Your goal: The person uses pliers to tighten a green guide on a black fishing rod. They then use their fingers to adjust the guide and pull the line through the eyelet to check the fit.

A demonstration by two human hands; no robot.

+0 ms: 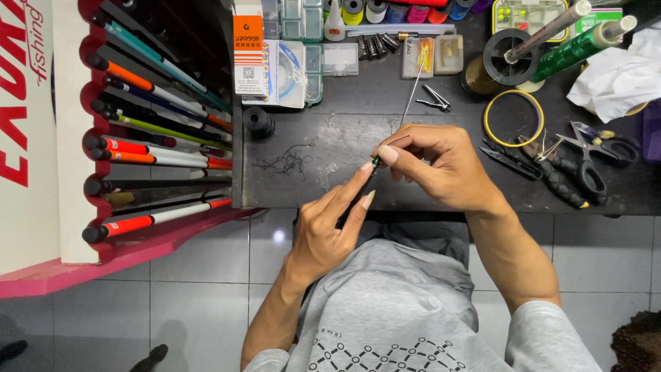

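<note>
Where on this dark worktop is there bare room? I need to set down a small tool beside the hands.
The widest bare patch lies on the worktop between the small black spool and the tweezers, above the left hand. The front left holds tangled thread scraps. Right of the right hand it is crowded: yellow ring, scissors.

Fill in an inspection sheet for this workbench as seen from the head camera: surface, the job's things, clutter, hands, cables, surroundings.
Surface: dark worktable, scuffed pale near the middle.
Job's things: thin rod, its dark-green end pinched between both hands.
Clutter: scissors, yellow ring, thread spools, small metal tweezers, crumpled white paper, loose dark thread scraps.
Hands: left hand and right hand both closed on the rod's end.
Cables: nothing seen.
Surroundings: pink rack of rods at left; white tiled floor below.
</note>
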